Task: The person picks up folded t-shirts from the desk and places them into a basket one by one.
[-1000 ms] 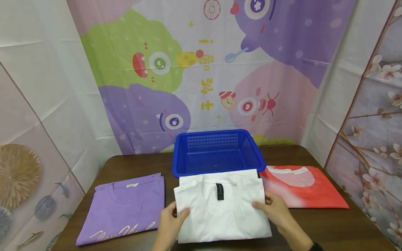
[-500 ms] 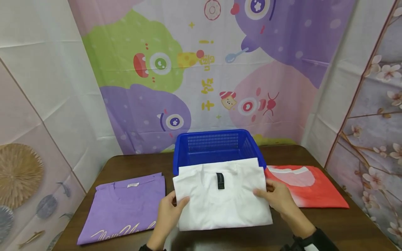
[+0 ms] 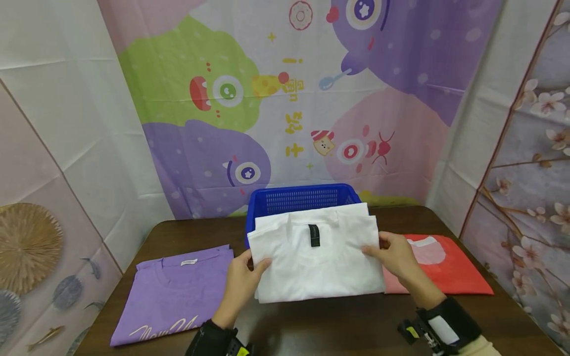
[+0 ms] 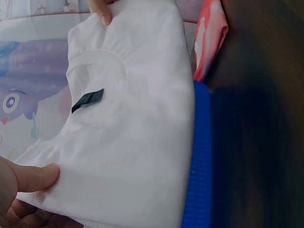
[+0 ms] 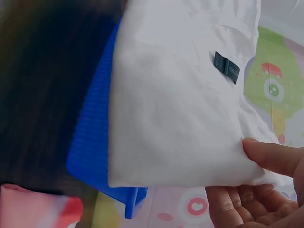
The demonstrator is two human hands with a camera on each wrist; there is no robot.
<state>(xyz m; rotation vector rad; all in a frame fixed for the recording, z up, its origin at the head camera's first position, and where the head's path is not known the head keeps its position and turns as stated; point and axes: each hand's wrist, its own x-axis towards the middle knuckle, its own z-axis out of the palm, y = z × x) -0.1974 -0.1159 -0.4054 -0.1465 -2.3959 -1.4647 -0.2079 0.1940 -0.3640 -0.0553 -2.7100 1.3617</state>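
A folded white T-shirt (image 3: pixel 318 267) with a black neck label hangs above the table, held between both hands. At its left edge my left hand (image 3: pixel 242 279) pinches the cloth, thumb on top and fingers beneath. My right hand (image 3: pixel 398 257) grips the right edge the same way, as the right wrist view also shows with the thumb lying on the white cloth (image 5: pixel 175 109). Behind the shirt stands a blue plastic basket (image 3: pixel 303 194), its front part hidden by the shirt. In the left wrist view the basket wall (image 4: pixel 202 156) shows below the shirt's lower fold.
A folded purple T-shirt (image 3: pixel 187 287) with pale script lies on the brown table (image 3: pixel 311 331) at the left. To the right is a folded red and pink shirt (image 3: pixel 454 272), partly behind my right hand. A printed curtain (image 3: pixel 285 99) hangs close behind the basket.
Both hands have lifted the white T-shirt up and away from me, over the front of the basket. It now covers much more of the basket. The purple and red shirts have not moved.
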